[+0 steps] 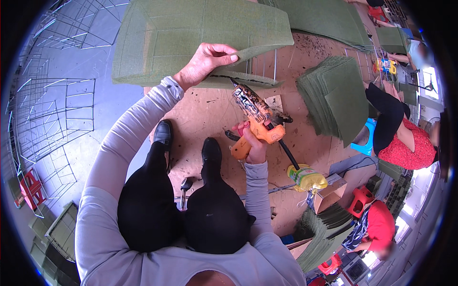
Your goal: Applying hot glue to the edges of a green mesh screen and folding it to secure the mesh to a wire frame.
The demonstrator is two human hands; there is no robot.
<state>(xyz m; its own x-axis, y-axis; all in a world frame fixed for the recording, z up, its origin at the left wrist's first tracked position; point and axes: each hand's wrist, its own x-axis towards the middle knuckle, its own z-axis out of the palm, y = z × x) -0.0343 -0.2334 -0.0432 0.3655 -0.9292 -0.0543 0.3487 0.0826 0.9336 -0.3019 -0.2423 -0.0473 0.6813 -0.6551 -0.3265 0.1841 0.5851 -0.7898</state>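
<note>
My left hand (206, 62) pinches the near corner of a green fabric sheet (205, 28) between thumb and fingers, lifting it. The sheet covers a thin wire frame (275, 66), which shows under the raised edge. Wrapped round the handle of an orange glue gun (261, 129) is my right hand (254, 144). The gun's dark-stained, worn barrel tilts up toward the far left, its nozzle close to the sheet's near edge. A black glue stick (289, 155) sticks out of its rear.
Stacked green sheets (329, 97) lie to the right, with a yellow plastic packet (306, 178) and an open box (331, 194) nearer. Bare wire frames (78, 105) stand on the left floor. A screwdriver-like tool (185, 189) lies between my legs. Co-workers (408, 145) sit at right.
</note>
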